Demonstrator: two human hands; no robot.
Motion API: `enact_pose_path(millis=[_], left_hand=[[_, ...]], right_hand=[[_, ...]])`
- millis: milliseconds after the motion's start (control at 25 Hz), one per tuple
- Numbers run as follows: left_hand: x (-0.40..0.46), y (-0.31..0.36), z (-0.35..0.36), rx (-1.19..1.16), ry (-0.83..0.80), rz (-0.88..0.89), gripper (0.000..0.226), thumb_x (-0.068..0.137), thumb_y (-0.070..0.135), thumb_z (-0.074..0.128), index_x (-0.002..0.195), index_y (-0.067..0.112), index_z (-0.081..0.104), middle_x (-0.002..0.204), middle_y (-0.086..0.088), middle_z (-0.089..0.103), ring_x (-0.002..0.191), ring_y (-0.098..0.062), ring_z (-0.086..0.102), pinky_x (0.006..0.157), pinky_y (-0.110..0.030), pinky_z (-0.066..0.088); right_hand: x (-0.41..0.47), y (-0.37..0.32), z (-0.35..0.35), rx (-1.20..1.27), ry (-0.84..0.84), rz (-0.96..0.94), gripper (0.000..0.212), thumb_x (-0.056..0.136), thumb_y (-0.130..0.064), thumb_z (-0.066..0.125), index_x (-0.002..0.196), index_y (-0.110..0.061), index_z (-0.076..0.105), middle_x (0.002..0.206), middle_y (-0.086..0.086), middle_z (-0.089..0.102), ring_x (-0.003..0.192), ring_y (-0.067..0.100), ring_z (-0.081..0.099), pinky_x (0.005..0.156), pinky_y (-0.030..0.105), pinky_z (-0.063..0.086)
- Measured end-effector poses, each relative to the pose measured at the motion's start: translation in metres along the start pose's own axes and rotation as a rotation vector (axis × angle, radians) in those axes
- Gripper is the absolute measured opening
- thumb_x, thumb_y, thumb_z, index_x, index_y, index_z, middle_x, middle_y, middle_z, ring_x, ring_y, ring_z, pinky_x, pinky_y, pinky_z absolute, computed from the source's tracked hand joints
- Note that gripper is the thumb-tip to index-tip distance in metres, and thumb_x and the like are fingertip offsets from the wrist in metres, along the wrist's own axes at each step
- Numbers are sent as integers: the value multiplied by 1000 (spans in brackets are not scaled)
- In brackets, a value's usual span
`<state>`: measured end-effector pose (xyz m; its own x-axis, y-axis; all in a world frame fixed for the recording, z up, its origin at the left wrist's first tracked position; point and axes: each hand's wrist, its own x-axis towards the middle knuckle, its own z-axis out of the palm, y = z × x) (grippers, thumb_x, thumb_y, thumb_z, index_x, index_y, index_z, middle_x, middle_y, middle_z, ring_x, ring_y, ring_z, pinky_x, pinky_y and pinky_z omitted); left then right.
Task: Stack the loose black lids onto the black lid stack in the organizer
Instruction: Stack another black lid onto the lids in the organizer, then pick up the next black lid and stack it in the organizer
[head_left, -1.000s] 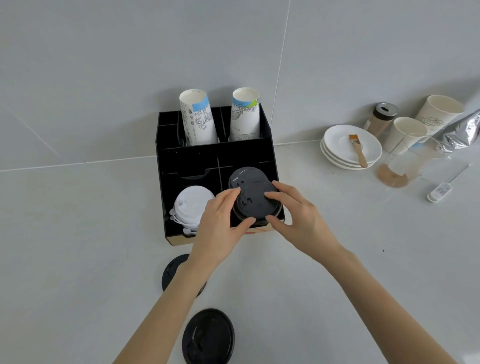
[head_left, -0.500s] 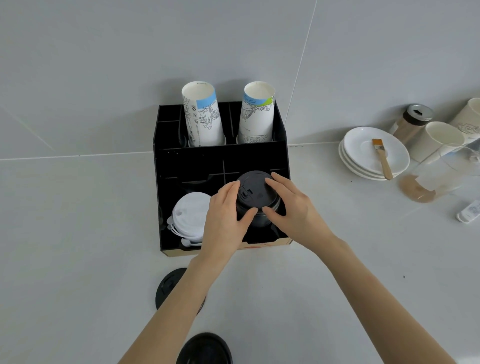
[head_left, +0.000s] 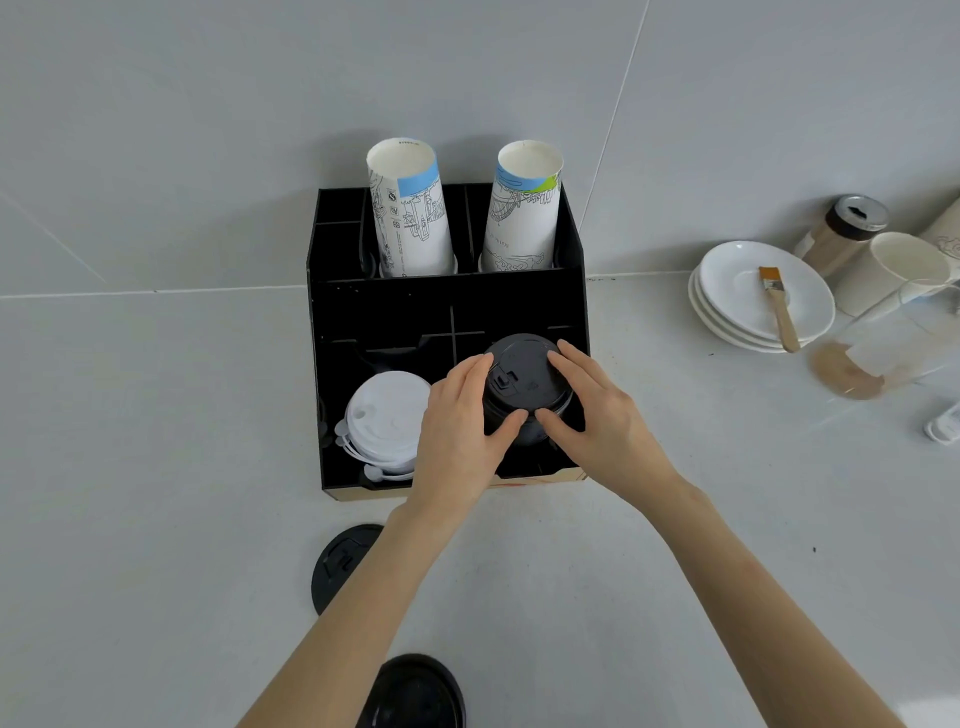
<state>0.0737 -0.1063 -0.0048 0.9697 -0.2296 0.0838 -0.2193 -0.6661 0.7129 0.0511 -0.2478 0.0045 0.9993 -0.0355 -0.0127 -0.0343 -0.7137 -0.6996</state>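
A black organizer (head_left: 441, 306) stands against the wall. In its front right compartment sits the black lid stack (head_left: 524, 379). My left hand (head_left: 462, 431) grips the stack's left side and my right hand (head_left: 597, 415) its right side, thumbs pressed on the front. Two loose black lids lie on the counter in front: one black lid (head_left: 340, 564) partly under my left forearm, the other black lid (head_left: 415, 693) at the bottom edge.
White lids (head_left: 384, 415) fill the front left compartment. Two paper cup stacks (head_left: 410, 213) stand in the back compartments. To the right are stacked white saucers (head_left: 737, 306) with a brush (head_left: 776, 306), a shaker jar (head_left: 841, 228), cups and a glass pitcher (head_left: 883, 343).
The lid held tilted over the stack a second ago now sits level on top. Both hands have closed in around the stack's sides. The view has shifted closer.
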Motion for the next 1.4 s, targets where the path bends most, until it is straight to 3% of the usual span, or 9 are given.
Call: enact_pose_path(millis=[280, 440, 600, 760, 960, 1160, 1400], left_hand=[[0, -1, 0, 16, -3, -6, 58, 81, 25, 62, 131, 13, 35, 139, -5, 42, 124, -23, 42, 100, -34, 38], [0, -1, -5, -28, -35, -7, 58, 81, 22, 63, 131, 12, 35, 141, -7, 40, 128, -24, 39, 104, -36, 36], [-9, -6, -22, -45, -56, 9, 54, 83, 22, 61, 130, 12, 37, 142, -7, 39, 130, -22, 37, 107, -33, 31], [-33, -17, -50, -72, -27, -27, 48, 84, 19, 59, 127, 15, 40, 133, -5, 47, 123, -19, 40, 94, -20, 28], [-71, -47, -75, -52, -19, -53, 43, 82, 15, 61, 123, 15, 47, 124, -8, 54, 111, -21, 51, 89, -24, 37], [-112, -85, -79, -58, -53, -176, 42, 83, 15, 59, 123, 18, 47, 124, -3, 53, 114, -18, 49, 95, -23, 33], [-139, -118, -75, -5, -142, -310, 49, 85, 16, 57, 130, 15, 37, 135, -8, 46, 121, -23, 45, 102, -31, 34]], right_hand=[[-2, 0, -1, 5, -19, 28, 54, 86, -17, 57, 134, -14, 32, 151, 3, 26, 134, 18, 32, 98, 13, 25], [-4, -8, 0, -50, 2, -2, 56, 85, -15, 58, 134, -12, 31, 151, 7, 23, 139, 22, 22, 111, 32, 26], [-12, -26, 3, -44, 35, -113, 54, 84, -12, 58, 132, -11, 35, 149, 8, 28, 139, 20, 24, 108, 25, 24], [-28, -44, 17, -8, 9, -195, 50, 84, -13, 58, 130, -16, 38, 146, 3, 35, 136, 15, 30, 105, 21, 25], [-52, -59, 44, 17, -90, -267, 46, 86, -16, 55, 129, -19, 39, 142, -2, 40, 132, 8, 34, 104, 16, 27], [-74, -59, 78, 5, -204, -220, 47, 87, -21, 53, 131, -19, 37, 141, -3, 40, 128, 12, 39, 106, 29, 37], [-89, -53, 113, -79, -376, -96, 50, 87, -24, 52, 133, -15, 33, 140, 2, 37, 127, 19, 40, 106, 33, 37]])
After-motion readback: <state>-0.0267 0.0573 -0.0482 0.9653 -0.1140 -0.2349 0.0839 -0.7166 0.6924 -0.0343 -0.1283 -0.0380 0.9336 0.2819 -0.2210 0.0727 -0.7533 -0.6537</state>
